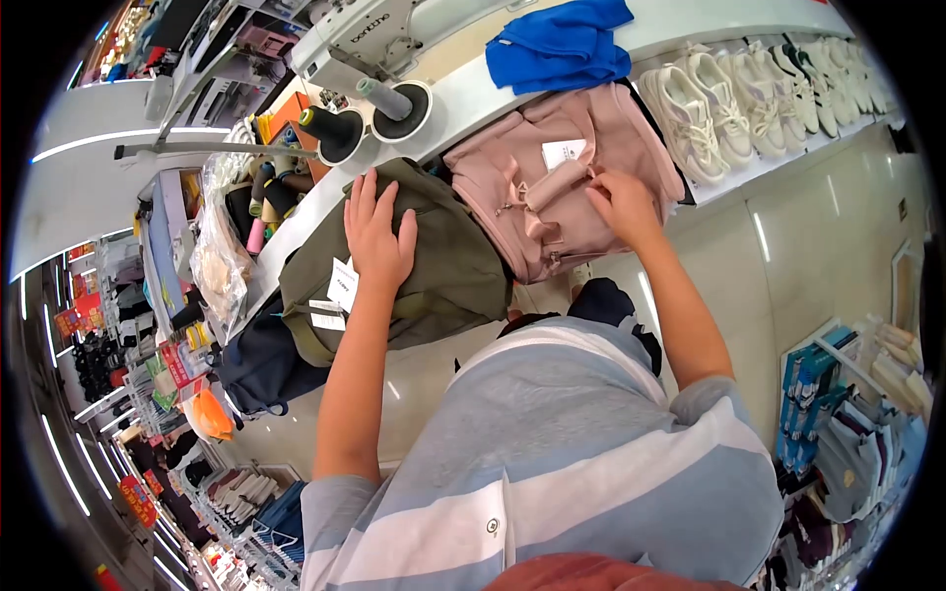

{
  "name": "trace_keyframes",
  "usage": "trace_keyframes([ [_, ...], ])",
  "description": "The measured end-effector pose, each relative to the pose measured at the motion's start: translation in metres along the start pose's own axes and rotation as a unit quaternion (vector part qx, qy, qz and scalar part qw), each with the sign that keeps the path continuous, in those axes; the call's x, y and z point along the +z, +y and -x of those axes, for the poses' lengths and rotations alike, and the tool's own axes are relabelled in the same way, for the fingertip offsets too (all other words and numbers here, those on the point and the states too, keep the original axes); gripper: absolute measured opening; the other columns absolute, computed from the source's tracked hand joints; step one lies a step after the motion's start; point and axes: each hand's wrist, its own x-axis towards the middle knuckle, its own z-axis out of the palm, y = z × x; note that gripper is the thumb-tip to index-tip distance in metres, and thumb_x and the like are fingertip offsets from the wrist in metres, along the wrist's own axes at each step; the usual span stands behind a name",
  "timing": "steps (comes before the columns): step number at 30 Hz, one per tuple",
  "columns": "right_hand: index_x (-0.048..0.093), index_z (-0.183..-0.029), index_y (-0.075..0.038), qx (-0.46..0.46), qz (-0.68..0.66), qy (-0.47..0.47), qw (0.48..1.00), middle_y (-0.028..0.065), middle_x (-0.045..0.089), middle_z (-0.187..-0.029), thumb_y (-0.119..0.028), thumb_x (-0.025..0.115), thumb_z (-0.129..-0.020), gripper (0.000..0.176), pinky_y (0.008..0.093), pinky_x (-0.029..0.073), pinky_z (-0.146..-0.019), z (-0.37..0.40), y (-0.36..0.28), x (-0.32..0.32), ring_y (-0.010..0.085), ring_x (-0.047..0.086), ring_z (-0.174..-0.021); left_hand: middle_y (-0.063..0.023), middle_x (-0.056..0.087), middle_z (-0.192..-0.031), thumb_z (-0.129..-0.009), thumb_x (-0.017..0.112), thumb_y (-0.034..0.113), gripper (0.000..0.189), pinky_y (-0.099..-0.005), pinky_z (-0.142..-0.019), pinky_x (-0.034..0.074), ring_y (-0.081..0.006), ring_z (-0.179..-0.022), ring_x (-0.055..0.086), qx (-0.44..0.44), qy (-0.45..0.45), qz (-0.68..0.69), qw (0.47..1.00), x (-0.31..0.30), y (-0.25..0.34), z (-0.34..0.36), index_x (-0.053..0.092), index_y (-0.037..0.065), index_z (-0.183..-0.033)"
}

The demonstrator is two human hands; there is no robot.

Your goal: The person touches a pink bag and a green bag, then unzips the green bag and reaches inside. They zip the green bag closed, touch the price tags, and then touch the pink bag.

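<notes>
Our left hand (379, 241) lies flat on the olive bag (443, 281), fingers spread wide. Our right hand (623, 205) has narrow fingers pinching the front of the pink bag (537, 222). Both bags drape over the desk's (463, 98) near edge, touching side by side. A blue cloth (560, 44) lies behind the pink bag.

lighting: bright, even indoor light; white strip lamps (99, 144) streak the left of the frame. glare: pale streaks on the glossy floor (788, 227), right of centre. shadows: soft, faint. distortion: strong fisheye, black corners, bent edges. focus: centre crisp at left hand (377, 236); lower-left margin smeared.
</notes>
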Motion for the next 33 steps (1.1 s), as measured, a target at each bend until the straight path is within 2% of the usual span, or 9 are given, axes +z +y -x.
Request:
trace_keyframes([
  [5,0.074,-0.114,-0.006,0.025,-0.043,0.089,0.995,0.0125,0.075,-0.117,-0.021,0.082,-0.089,0.030,0.0474,0.056,-0.094,-0.010,-0.012,0.011,0.0366,0.070,-0.108,-0.0165,0.049,-0.169,-0.096,0.071,0.025,0.048,-0.0577,-0.127,0.032,-0.0403,-0.158,0.041,-0.003,-0.005,-0.008,1.000,-0.002,0.001,-0.003,0.069,0.006,-0.140],
  [8,0.073,-0.116,-0.007,-0.016,0.063,0.058,0.996,0.0120,0.075,-0.118,-0.021,0.083,-0.087,0.034,0.0479,0.055,-0.098,-0.014,-0.005,0.019,0.0376,0.068,-0.113,-0.0166,0.049,-0.169,-0.096,0.071,0.025,0.048,-0.0574,-0.127,0.032,-0.0402,-0.158,0.042,-0.003,-0.008,-0.008,1.000,-0.002,0.002,-0.002,0.070,0.006,-0.140],
  [11,0.074,-0.116,-0.007,-0.025,0.052,0.044,0.997,0.0121,0.075,-0.119,-0.022,0.083,-0.087,0.034,0.0486,0.054,-0.101,-0.012,0.002,0.022,0.0385,0.066,-0.117,-0.0173,0.050,-0.168,-0.095,0.071,0.025,0.047,-0.0569,-0.127,0.032,-0.0406,-0.157,0.042,-0.002,-0.008,-0.010,1.000,-0.001,0.003,-0.003,0.070,0.006,-0.139],
  [17,0.076,-0.115,-0.005,-0.061,0.061,0.143,0.986,0.0134,0.075,-0.116,-0.020,0.080,-0.089,0.030,0.0468,0.055,-0.099,-0.014,-0.026,0.022,0.0372,0.067,-0.115,-0.0190,0.051,-0.167,-0.095,0.072,0.026,0.047,-0.0551,-0.127,0.034,-0.0417,-0.155,0.044,0.004,0.000,-0.014,1.000,-0.002,0.002,-0.002,0.071,0.006,-0.137],
  [20,0.077,-0.112,-0.003,-0.159,-0.059,0.076,0.982,0.0141,0.076,-0.112,-0.017,0.077,-0.092,0.024,0.0460,0.057,-0.094,-0.017,-0.055,0.032,0.0365,0.070,-0.107,-0.0183,0.051,-0.167,-0.094,0.073,0.026,0.047,-0.0555,-0.127,0.034,-0.0417,-0.155,0.044,0.004,0.004,-0.013,1.000,-0.002,0.003,-0.003,0.072,0.006,-0.137],
  [21,0.077,-0.110,-0.001,-0.154,-0.147,0.012,0.977,0.0157,0.077,-0.105,-0.015,0.074,-0.094,0.021,0.0459,0.059,-0.089,-0.014,-0.073,0.035,0.0378,0.072,-0.097,-0.0174,0.051,-0.167,-0.094,0.073,0.026,0.047,-0.0557,-0.127,0.034,-0.0414,-0.155,0.044,-0.002,0.004,-0.013,1.000,-0.002,0.003,-0.002,0.072,0.007,-0.137],
  [24,0.077,-0.110,-0.001,-0.185,-0.188,-0.133,0.955,0.0168,0.076,-0.101,-0.015,0.072,-0.094,0.022,0.0471,0.059,-0.087,-0.009,-0.099,0.049,0.0402,0.073,-0.095,-0.0166,0.051,-0.167,-0.094,0.073,0.026,0.047,-0.0557,-0.127,0.034,-0.0410,-0.156,0.044,-0.005,0.004,-0.014,1.000,0.000,0.001,-0.002,0.072,0.007,-0.136],
  [28,0.076,-0.107,-0.002,-0.128,-0.031,-0.149,0.980,0.0178,0.076,-0.104,-0.014,0.068,-0.095,0.018,0.0503,0.059,-0.087,-0.012,-0.073,0.089,0.0419,0.073,-0.100,-0.0165,0.051,-0.168,-0.094,0.073,0.027,0.047,-0.0557,-0.127,0.034,-0.0407,-0.156,0.044,-0.004,0.009,-0.012,1.000,0.000,0.000,-0.002,0.072,0.008,-0.136],
  [33,0.074,-0.117,-0.006,-0.114,0.011,-0.112,0.987,0.0141,0.074,-0.119,-0.016,0.069,-0.095,0.025,0.0512,0.060,-0.086,-0.014,-0.070,0.097,0.0392,0.074,-0.101,-0.0158,0.051,-0.167,-0.094,0.073,0.028,0.047,-0.0557,-0.127,0.034,-0.0405,-0.156,0.044,-0.003,0.012,-0.013,1.000,0.001,-0.001,-0.001,0.072,0.008,-0.136],
])
